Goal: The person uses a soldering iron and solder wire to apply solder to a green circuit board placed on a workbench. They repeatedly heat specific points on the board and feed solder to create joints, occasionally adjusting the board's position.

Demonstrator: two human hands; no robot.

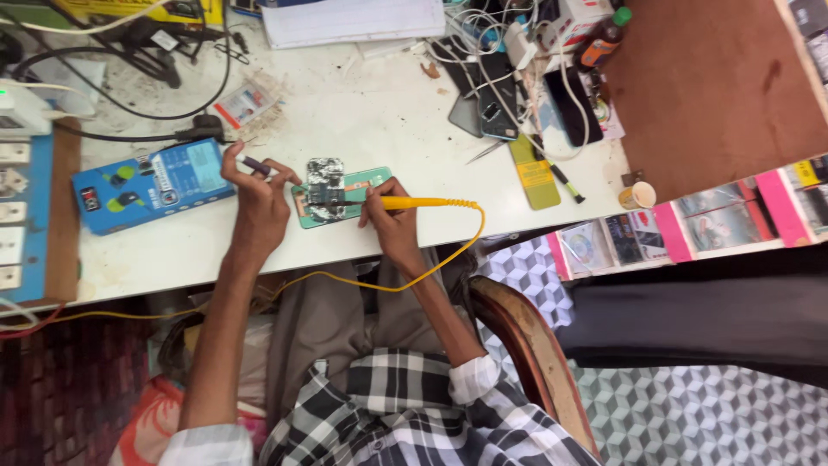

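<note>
Far left edge: a row of white wall sockets (12, 211) on a blue and wooden panel, beside the white surface (362, 112).

Left of centre: a blue box-shaped meter (151, 184) with a pale screen, lying flat; black cables (129, 108) loop behind it.

Left hand (257, 203): clenched around a thin dark tool (256, 164), which it holds pinched at the fingertips. The tool's tip points right, toward the board, and stops just short of its left edge.

Centre: a green circuit board (341, 197) in a clamp, flat on the surface near the front edge, long axis running left to right. A dark, speckled part sits on its middle.

Right hand (390, 220): grasping a yellow soldering iron (423, 204) like a pen. The handle lies nearly level, pointing left, with its tip over the board's right half. The right hand touches or nearly touches the board, so it is the nearer of the two; the board lies between both hands. A yellow cord (435, 263) curls from the handle down over the surface edge.

Right of centre: tweezers (486, 152), a yellow-green flat case (534, 173), several dark phones (496, 95) among white wires.

Far right: a small brown bottle (601, 40) with a green cap, a brown mat (707, 86), a small roll of tape (638, 195), pink-edged shelves with printed cards below.
</note>
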